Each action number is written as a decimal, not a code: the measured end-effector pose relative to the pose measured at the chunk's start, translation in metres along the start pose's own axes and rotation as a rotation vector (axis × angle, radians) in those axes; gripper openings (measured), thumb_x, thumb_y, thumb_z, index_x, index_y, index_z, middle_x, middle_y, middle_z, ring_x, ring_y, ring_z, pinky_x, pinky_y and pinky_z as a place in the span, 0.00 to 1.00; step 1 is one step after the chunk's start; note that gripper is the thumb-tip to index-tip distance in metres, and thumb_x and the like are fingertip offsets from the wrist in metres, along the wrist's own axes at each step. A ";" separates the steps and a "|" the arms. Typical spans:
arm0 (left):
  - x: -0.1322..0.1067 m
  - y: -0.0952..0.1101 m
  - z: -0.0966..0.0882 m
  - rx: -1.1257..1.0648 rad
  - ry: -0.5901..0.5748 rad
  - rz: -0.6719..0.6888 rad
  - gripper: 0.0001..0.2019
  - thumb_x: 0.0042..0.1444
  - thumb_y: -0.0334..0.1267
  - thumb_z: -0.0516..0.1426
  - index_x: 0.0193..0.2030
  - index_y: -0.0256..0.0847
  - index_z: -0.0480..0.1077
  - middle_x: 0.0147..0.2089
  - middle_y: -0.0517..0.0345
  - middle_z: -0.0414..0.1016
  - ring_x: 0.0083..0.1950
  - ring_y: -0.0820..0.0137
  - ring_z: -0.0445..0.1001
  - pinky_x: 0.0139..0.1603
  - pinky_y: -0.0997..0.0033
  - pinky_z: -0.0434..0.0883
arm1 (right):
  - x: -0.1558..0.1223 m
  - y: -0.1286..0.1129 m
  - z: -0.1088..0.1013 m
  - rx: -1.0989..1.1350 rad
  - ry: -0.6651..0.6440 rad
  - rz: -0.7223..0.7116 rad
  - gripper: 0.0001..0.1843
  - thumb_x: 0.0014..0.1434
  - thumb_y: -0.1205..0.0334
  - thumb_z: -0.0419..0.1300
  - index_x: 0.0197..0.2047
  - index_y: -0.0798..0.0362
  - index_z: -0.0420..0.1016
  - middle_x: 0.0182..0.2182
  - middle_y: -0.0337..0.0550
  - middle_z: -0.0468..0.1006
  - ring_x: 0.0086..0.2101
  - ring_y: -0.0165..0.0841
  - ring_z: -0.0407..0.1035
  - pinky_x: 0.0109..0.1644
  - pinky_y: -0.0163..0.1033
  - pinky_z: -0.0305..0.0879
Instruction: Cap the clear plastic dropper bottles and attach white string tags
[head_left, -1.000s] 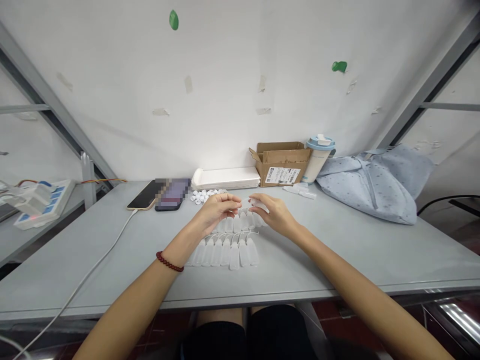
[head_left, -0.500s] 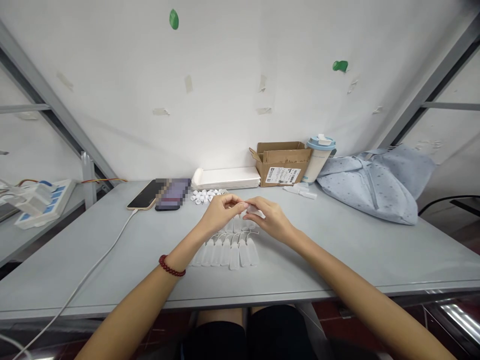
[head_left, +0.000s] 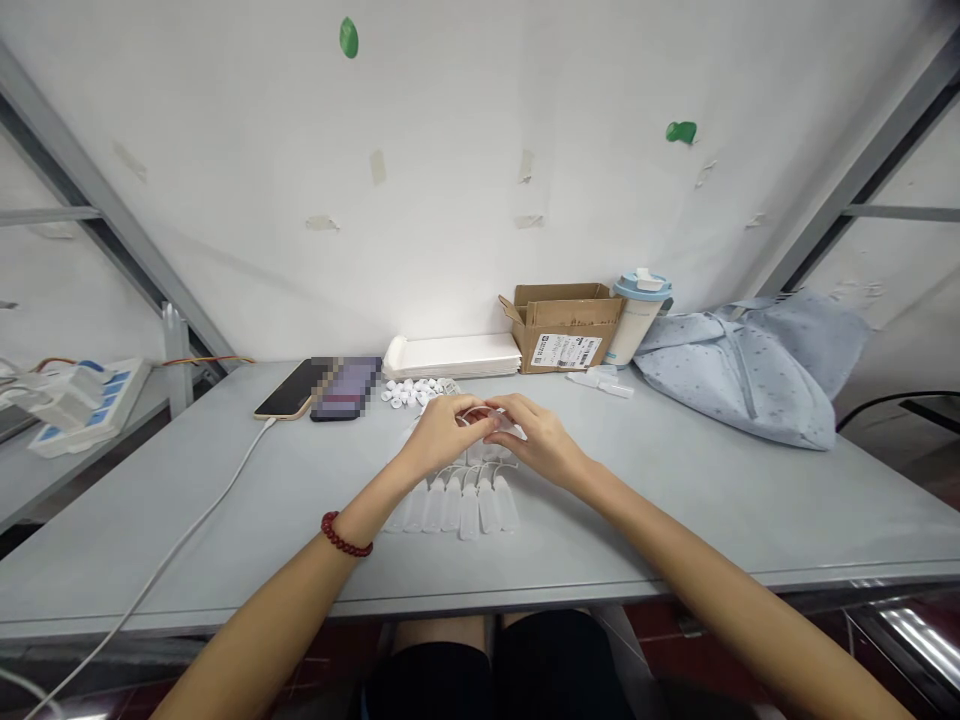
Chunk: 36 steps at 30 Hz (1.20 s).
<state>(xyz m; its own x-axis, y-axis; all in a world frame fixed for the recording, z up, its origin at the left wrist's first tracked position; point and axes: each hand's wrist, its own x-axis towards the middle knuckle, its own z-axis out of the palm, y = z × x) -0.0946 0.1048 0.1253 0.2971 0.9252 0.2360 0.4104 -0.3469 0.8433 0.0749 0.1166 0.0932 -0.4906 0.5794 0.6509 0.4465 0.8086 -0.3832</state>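
My left hand [head_left: 448, 432] and my right hand [head_left: 541, 437] meet above the middle of the desk, fingertips nearly touching. In my right hand is a translucent plastic squeeze bottle [head_left: 511, 427], mostly covered by the fingers. A thin curved white tube [head_left: 474, 409] arches between the two hands, and my left fingers are closed around it; its exact contact points are hidden. Below the hands lies a row of similar translucent bottles [head_left: 451, 508], with thin curved tubes at their tops. More bottles lie partly hidden behind the hands. Beyond my left hand is a pile of small white caps [head_left: 409, 392].
Along the wall stand a stack of white sheets or envelopes [head_left: 457, 355], an open cardboard box [head_left: 568, 328] and a lidded cup [head_left: 634, 318]. A blue cloth bag [head_left: 739, 375] lies right. Two phones [head_left: 292, 388] lie left, one with a white cable [head_left: 191, 530].
The white tube now shows as an arch between my hands. My left hand has shifted slightly right and its fingers curl further over. The laid-out bottles have not moved.
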 end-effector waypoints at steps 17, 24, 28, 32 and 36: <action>0.002 -0.003 -0.001 -0.115 0.069 0.010 0.11 0.51 0.44 0.59 0.32 0.38 0.74 0.32 0.55 0.76 0.34 0.68 0.73 0.34 0.71 0.68 | 0.008 -0.010 -0.011 0.553 0.037 0.426 0.13 0.56 0.55 0.58 0.42 0.55 0.71 0.33 0.45 0.79 0.34 0.34 0.74 0.39 0.39 0.70; -0.005 0.003 0.004 0.221 0.176 0.310 0.14 0.51 0.40 0.60 0.45 0.41 0.69 0.46 0.50 0.72 0.44 0.64 0.70 0.38 0.68 0.68 | 0.013 -0.009 -0.020 0.876 -0.015 0.676 0.13 0.54 0.55 0.59 0.39 0.56 0.74 0.33 0.46 0.79 0.36 0.33 0.73 0.43 0.41 0.68; -0.006 0.002 0.007 0.389 0.137 0.486 0.23 0.49 0.41 0.62 0.52 0.42 0.64 0.53 0.49 0.68 0.55 0.59 0.63 0.53 0.58 0.64 | 0.012 -0.007 -0.021 1.017 -0.048 0.709 0.13 0.54 0.56 0.60 0.39 0.56 0.74 0.35 0.48 0.79 0.40 0.37 0.73 0.42 0.40 0.68; -0.006 -0.001 0.008 0.477 0.156 0.535 0.21 0.51 0.38 0.61 0.51 0.40 0.63 0.52 0.49 0.68 0.55 0.59 0.63 0.53 0.55 0.65 | 0.012 -0.006 -0.021 1.121 -0.074 0.734 0.12 0.54 0.56 0.60 0.39 0.55 0.75 0.35 0.48 0.79 0.41 0.38 0.73 0.42 0.39 0.67; -0.006 -0.002 0.009 0.494 0.165 0.559 0.20 0.51 0.37 0.60 0.51 0.39 0.63 0.50 0.49 0.68 0.53 0.60 0.62 0.52 0.57 0.66 | 0.013 -0.006 -0.023 1.165 -0.110 0.735 0.12 0.53 0.57 0.61 0.37 0.56 0.75 0.35 0.49 0.79 0.40 0.38 0.73 0.44 0.40 0.67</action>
<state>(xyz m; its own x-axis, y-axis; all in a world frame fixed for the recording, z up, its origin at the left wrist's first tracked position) -0.0899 0.0988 0.1178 0.4572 0.5894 0.6661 0.5864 -0.7628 0.2725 0.0827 0.1174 0.1189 -0.4972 0.8671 0.0293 -0.2249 -0.0962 -0.9696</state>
